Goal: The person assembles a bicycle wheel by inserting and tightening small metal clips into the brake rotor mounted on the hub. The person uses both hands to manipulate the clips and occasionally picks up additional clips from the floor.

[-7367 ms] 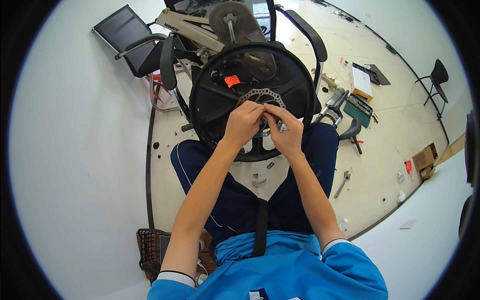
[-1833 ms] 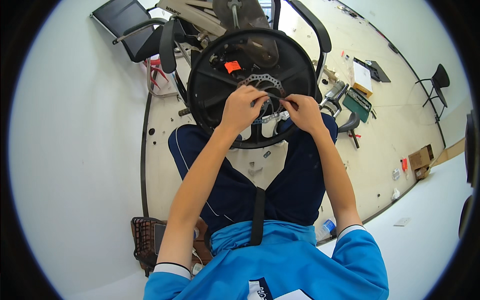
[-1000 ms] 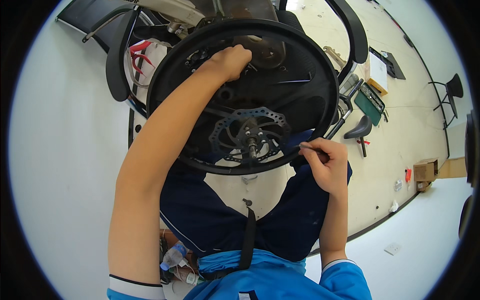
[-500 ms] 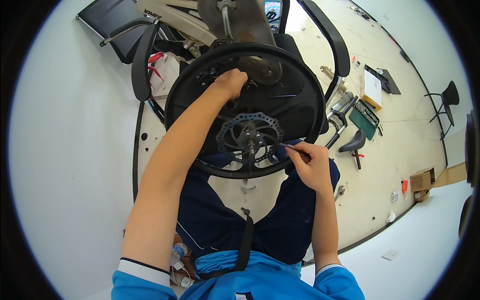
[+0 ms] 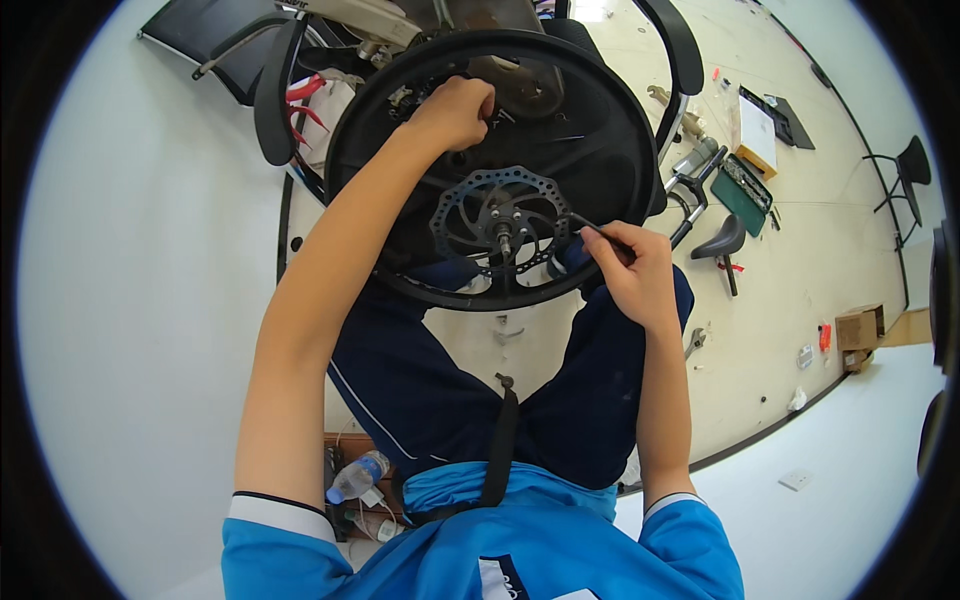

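Note:
A black spoked wheel (image 5: 505, 300) rests over a black chair seat in front of me, its hub facing up. Bolted round the hub is a dark brake disc (image 5: 503, 178) with rows of holes. My right hand (image 5: 638, 270) pinches a thin dark rod-like tool (image 5: 608, 232), whose tip is by the disc's right edge; its exact kind is unclear. Farther off, my left hand (image 5: 455, 115) is closed above the seat, inside the rim's outline. Several small screws (image 5: 503, 117) lie beside its fingers. What it holds, if anything, is hidden.
Chair armrests (image 5: 670, 45) flank the wheel, with a pale bicycle frame (image 5: 365, 15) behind. Red-handled pliers (image 5: 303, 90) lie at left. On the right floor are a green tool case (image 5: 735, 208), a bicycle saddle (image 5: 722, 238) and an adjustable wrench (image 5: 695, 342). A bottle (image 5: 358, 477) stands near my left hip.
The wheel and both hands appear higher in the picture, as does the whole scene. The tool's tip has shifted from the disc's lower right towards its upper right edge.

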Demonstrator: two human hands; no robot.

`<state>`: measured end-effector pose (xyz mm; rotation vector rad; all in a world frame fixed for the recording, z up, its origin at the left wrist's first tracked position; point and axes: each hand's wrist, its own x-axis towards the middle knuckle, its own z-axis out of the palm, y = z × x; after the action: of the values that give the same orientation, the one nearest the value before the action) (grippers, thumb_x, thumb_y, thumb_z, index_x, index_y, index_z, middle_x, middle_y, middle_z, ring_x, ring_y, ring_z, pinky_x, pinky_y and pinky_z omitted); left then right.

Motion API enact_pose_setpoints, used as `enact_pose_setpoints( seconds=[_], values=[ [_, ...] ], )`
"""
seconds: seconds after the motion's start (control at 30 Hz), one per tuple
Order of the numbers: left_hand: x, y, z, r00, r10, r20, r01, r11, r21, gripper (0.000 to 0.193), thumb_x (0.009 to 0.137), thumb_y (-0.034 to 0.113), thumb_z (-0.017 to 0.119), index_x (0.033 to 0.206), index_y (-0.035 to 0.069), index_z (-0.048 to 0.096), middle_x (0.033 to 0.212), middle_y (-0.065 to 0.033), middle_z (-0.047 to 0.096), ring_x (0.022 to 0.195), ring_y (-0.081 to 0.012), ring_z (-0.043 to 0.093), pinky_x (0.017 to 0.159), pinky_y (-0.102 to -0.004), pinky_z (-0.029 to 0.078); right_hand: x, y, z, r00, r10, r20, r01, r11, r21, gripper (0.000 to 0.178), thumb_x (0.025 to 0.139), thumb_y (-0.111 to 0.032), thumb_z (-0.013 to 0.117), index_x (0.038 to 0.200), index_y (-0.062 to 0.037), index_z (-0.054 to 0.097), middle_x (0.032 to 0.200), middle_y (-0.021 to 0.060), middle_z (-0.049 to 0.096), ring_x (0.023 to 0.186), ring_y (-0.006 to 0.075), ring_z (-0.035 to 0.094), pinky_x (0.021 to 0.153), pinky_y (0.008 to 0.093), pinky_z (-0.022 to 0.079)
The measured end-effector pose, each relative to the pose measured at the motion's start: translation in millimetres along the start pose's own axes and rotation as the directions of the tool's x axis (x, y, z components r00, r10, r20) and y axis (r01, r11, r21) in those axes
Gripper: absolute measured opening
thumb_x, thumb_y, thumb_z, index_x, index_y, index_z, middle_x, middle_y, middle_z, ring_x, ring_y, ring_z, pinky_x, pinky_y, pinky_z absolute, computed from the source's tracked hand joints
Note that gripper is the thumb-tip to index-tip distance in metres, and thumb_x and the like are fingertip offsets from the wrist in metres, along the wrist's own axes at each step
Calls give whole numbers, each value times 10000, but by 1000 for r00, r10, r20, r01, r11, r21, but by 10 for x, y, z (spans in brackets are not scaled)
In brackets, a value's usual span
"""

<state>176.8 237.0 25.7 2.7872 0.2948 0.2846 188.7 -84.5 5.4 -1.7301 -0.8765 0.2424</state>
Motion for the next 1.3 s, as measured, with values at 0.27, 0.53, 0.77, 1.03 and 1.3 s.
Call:
enact_pose_setpoints(
  seconds=[0.27, 0.53, 0.77, 1.03, 1.3],
  values=[
    [-1006, 285, -550, 964, -47, -263, -35, 954, -298, 101, 826, -5, 664, 915, -10, 712, 850, -136, 740, 783, -222, 734, 738, -322, 579, -12, -17, 45, 996, -69, -55, 66, 996, -55, 253, 907, -144, 711, 778, 69, 667, 514, 31, 463, 493, 74, 377, 479, 279, 290],
    [-1857, 669, 61, 896, -181, -406, -82, 830, -551, 95, 857, -23, 716, 951, -18, 701, 863, -76, 742, 820, -122, 724, 760, -262, 567, -73, 113, 217, 952, -194, -238, 184, 981, -61, 205, 910, -116, 703, 815, 60, 657, 649, 118, 579, 561, 163, 520, 541, 312, 401],
    [-1771, 767, 391, 833, -351, -427, -23, 750, -660, 117, 815, 31, 789, 894, -27, 727, 817, -92, 760, 765, -123, 729, 719, -247, 567, -42, 184, 279, 957, -231, -173, 219, 972, -86, 177, 881, -106, 724, 834, 60, 684, 664, 116, 598, 568, 162, 540, 556, 302, 428],
    [-1762, 918, 376, 831, -389, -398, 72, 784, -616, 89, 798, 26, 779, 871, -13, 745, 797, -118, 758, 736, -165, 742, 718, -262, 578, -146, 86, 272, 966, -202, -160, 189, 978, -93, 192, 888, -127, 727, 841, 55, 689, 664, 88, 609, 574, 136, 522, 549, 288, 410],
    [-1733, 890, 357, 823, -407, -397, 94, 787, -610, 106, 797, 31, 760, 895, -8, 765, 783, -132, 758, 727, -186, 749, 706, -270, 576, -89, 186, 287, 930, -294, -220, 289, 956, -55, 185, 915, -128, 703, 867, 50, 711, 638, 82, 563, 560, 162, 518, 553, 307, 408]
  ],
)
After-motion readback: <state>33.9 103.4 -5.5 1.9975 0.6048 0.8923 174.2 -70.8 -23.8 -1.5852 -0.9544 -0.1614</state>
